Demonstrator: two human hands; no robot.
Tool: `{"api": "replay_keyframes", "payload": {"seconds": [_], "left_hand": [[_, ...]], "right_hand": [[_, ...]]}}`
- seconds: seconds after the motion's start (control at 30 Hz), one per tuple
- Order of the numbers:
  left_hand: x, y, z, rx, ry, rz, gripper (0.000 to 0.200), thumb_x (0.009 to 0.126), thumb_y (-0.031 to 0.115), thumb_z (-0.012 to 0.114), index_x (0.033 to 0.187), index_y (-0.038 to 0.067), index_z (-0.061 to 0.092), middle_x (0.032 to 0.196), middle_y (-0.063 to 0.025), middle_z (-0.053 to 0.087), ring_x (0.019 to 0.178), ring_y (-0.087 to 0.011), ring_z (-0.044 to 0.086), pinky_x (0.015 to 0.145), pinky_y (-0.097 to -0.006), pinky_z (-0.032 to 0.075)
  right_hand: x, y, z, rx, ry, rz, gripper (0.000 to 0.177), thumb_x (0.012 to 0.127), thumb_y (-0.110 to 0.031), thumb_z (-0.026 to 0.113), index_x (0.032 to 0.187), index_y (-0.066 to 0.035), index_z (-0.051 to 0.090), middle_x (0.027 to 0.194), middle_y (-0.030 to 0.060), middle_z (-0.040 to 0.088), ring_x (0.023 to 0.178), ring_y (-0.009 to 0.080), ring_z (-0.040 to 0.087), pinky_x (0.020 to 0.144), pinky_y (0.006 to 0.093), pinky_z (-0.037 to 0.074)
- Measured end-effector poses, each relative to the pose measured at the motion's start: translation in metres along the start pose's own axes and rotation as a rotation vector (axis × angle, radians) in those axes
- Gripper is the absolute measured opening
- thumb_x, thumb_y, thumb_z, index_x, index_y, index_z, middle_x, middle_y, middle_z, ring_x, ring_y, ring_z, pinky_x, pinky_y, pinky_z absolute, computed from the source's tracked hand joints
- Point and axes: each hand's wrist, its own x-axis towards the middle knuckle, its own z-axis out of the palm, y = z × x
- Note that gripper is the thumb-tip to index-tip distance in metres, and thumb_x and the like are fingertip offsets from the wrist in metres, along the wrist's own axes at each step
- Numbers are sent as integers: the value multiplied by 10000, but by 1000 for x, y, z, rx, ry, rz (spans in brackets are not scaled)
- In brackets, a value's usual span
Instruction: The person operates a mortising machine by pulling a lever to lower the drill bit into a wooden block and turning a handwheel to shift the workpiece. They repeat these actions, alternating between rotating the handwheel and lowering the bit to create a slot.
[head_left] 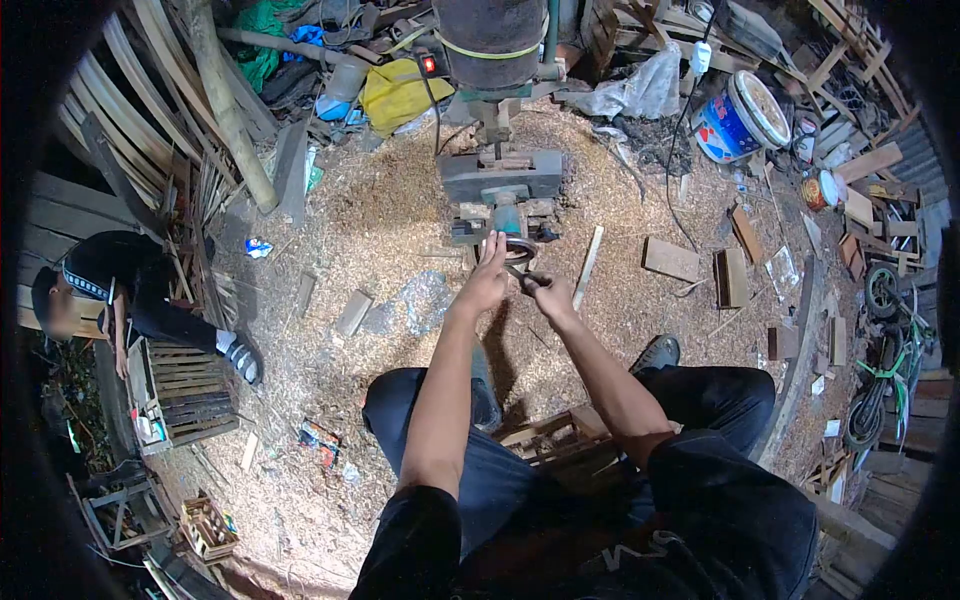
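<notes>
A woodworking machine with a clamp or vise [500, 178] stands in front of me, and a dark round handwheel [519, 250] sticks out of it toward me. My left hand [484, 278] lies along the left side of the wheel with its fingers stretched out, touching or very near the rim. Closed around the dark handle [527, 284] at the wheel's lower right is my right hand [550, 297]. A piece of wood [515, 162] seems to sit in the clamp, below the machine's head.
Wood shavings [380, 215] cover the floor. Wood blocks [671, 258] and a thin strip [588, 267] lie to the right. A paint bucket [735, 118] stands beyond, near a hanging cable [672, 150]. Another person [120, 280] sits at left; a small motorbike [885, 365] is at right.
</notes>
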Motion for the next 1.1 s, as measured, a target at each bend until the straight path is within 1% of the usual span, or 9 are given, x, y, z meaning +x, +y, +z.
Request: {"api": "replay_keyframes", "payload": {"seconds": [0.07,0.2,0.3,0.4,0.47,0.83,0.93,1.03,1.1], "left_hand": [[-1,0,-11,-32,-52,-5,757,884,23,396,1557,113,62,1612,-201,21,1484,-372,68,1209,-392,131],[2,-8,-13,-45,-92,-14,665,956,131,358,1558,120,76,1621,-163,25,1492,-338,45,1214,-372,102],[5,-9,-13,-45,-111,-39,629,981,177,322,1558,121,78,1624,-151,19,1495,-326,37,1216,-371,87],[3,-6,-16,-76,-102,-68,614,994,198,305,1559,124,77,1624,-150,14,1497,-310,38,1216,-369,88],[4,-3,-23,-53,-132,-98,604,1005,231,283,1559,122,69,1624,-150,4,1497,-307,37,1216,-372,95],[0,2,-30,-126,-123,-147,591,1004,274,270,1550,90,137,1625,-143,33,1497,-284,74,1205,-347,124],[-1,-2,-32,-223,-70,-122,587,997,267,285,1547,90,176,1622,-156,63,1498,-281,75,1201,-343,124],[2,-23,-2,-436,71,-68,575,1006,284,269,1545,95,205,1627,-123,81,1499,-262,78,1203,-346,103],[3,-41,9,-621,146,-53,586,1006,315,286,1546,100,219,1628,-98,103,1498,-244,82,1200,-347,87]], "right_hand": [[-2,-5,11,0,41,-9,286,874,-158,702,1045,70,689,822,114,722,760,153,670,710,276,519],[-7,4,-8,347,-40,50,334,865,-155,725,1102,75,670,941,143,716,884,168,672,760,285,525],[0,17,-1,277,-15,33,301,867,-165,733,1069,54,695,962,127,713,870,172,667,760,278,528],[-42,-68,17,108,39,84,241,856,-131,740,1012,52,717,935,116,716,822,167,667,735,276,533],[-19,-19,31,417,2,53,220,857,-117,734,995,54,721,924,119,715,809,169,669,729,277,538],[-10,-6,47,451,-11,65,231,845,-88,736,1012,69,708,909,115,706,765,168,659,694,274,543],[-8,-10,16,317,-115,167,253,885,-95,699,1073,72,677,940,110,697,822,175,670,738,279,569],[20,22,13,92,-72,-3,270,886,-165,714,1068,33,690,933,85,702,833,165,672,735,261,565],[2,-32,16,-178,-94,19,307,852,-234,754,1042,0,700,908,105,718,802,171,683,712,281,552]]}}
